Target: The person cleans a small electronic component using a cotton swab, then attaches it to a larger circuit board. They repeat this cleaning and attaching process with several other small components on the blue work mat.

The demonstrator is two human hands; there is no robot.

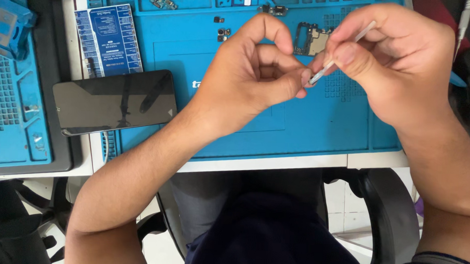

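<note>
My right hand (399, 65) pinches a thin white tool (342, 52) between thumb and fingers, its metal tip pointing down-left. My left hand (252, 75) has thumb and forefinger pinched together right at that tip; whatever small part it holds is hidden by the fingers. Both hands hover above the blue repair mat (308, 124). A circuit board (311, 38) lies on the mat behind the hands, partly covered by them.
A dark phone (113, 100) lies screen-up at the mat's left edge, beside a blue printed card (109, 39). Small parts (223, 31) dot the mat's upper area. Another blue mat on a black tray (14, 103) sits at the far left. A black chair (393, 215) is below.
</note>
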